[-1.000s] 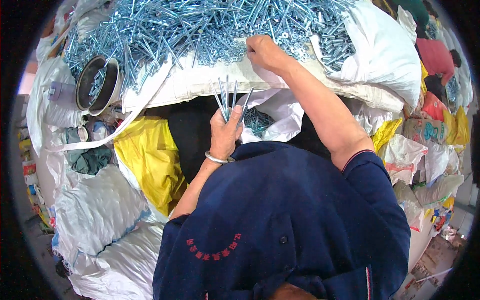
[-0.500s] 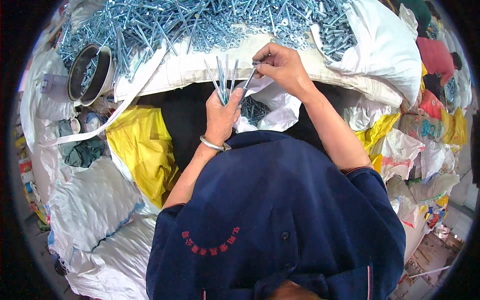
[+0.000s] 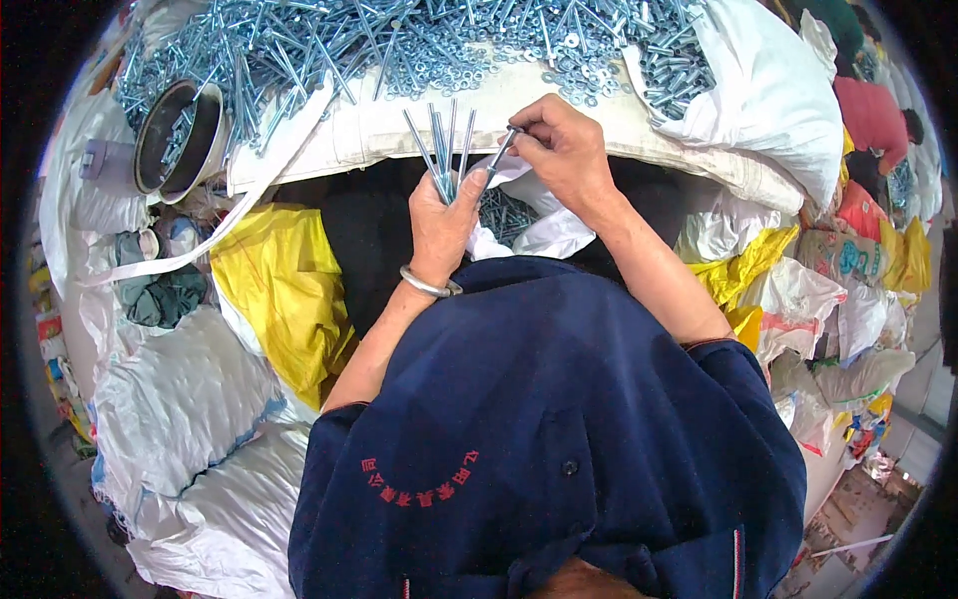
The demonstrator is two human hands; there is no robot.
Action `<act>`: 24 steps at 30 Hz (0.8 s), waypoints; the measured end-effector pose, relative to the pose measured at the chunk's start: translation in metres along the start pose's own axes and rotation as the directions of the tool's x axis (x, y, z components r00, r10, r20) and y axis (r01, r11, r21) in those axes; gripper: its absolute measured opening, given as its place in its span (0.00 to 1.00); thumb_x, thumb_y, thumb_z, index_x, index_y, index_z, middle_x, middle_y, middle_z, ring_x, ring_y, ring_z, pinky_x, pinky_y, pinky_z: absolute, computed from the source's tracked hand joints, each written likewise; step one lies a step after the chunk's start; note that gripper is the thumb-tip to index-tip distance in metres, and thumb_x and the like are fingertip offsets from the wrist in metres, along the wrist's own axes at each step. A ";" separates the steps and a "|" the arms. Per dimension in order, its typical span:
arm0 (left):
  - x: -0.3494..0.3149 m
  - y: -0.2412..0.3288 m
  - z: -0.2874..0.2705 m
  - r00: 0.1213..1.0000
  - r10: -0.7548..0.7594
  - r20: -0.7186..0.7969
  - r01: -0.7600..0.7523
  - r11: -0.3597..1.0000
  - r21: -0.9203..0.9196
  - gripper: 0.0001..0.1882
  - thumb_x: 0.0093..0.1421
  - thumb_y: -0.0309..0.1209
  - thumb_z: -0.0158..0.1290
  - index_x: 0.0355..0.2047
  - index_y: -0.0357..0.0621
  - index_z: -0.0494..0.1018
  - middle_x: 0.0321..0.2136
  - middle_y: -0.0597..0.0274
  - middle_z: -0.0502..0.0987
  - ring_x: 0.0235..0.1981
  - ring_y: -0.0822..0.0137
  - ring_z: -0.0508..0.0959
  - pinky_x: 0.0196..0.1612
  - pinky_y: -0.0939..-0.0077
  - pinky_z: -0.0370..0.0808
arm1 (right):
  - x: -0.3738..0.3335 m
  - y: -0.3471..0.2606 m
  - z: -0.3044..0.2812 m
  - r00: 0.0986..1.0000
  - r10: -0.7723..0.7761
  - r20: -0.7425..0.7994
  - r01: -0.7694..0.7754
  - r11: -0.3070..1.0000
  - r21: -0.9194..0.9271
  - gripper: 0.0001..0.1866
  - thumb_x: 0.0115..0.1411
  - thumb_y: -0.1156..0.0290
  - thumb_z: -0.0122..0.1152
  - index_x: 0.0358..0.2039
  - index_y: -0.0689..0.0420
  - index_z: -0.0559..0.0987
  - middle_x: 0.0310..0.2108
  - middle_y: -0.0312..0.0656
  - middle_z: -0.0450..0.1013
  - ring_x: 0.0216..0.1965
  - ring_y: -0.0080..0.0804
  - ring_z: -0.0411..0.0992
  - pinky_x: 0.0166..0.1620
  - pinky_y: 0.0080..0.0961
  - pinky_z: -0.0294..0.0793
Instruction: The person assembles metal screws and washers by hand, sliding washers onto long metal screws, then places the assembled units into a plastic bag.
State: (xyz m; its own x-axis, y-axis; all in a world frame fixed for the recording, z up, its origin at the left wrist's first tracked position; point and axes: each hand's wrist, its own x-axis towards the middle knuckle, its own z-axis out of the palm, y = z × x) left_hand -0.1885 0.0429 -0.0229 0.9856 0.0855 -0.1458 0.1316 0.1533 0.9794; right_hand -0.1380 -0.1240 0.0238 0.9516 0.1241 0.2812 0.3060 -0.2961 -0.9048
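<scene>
Several long, thin metal bolts (image 3: 439, 150) fan upward out of my left hand (image 3: 441, 228), whose fingers are wrapped round their lower ends. A bangle circles that wrist. One darker bolt (image 3: 502, 152) slants up to the right from the left thumb. At its top end, my right hand (image 3: 564, 150) is closed in a pinch around a small dark piece; whether that is the bolt's head, a nut or a washer I cannot tell. Below the hands, an open white bag (image 3: 554, 238) holds many similar bolts.
A pale padded work surface (image 3: 399, 130) carries a heap of long bolts (image 3: 299, 50), washers (image 3: 579, 75) and short metal sleeves (image 3: 674, 60). A round pot (image 3: 215, 130) stands at the left. Yellow sacks (image 3: 279, 290) and white sacks (image 3: 185, 389) lie around; another person (image 3: 868, 115) works far right.
The fingers of my right hand have shifted slightly at the dark bolt's top end, which now shows more plainly. My left hand keeps its grip, and its bolts have tilted a little.
</scene>
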 end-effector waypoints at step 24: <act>0.010 0.007 -0.001 0.990 -0.140 0.022 0.142 0.976 -0.163 0.15 0.61 0.39 0.60 0.27 0.43 0.67 0.15 0.73 0.67 0.13 0.82 0.61 0.14 0.84 0.56 | 0.134 0.063 0.016 0.889 -0.341 0.307 0.454 0.553 -0.699 0.05 0.50 0.78 0.52 0.28 0.61 0.76 0.30 0.50 0.74 0.34 0.51 0.75 0.37 0.43 0.74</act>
State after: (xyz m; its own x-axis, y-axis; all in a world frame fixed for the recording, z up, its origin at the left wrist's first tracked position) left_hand -0.1777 0.0457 -0.0179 0.9596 0.0412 -0.2783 0.2508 0.3227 0.9127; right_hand 0.0086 -0.1103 -0.0004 0.7323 0.5021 0.4601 0.6211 -0.7694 -0.1489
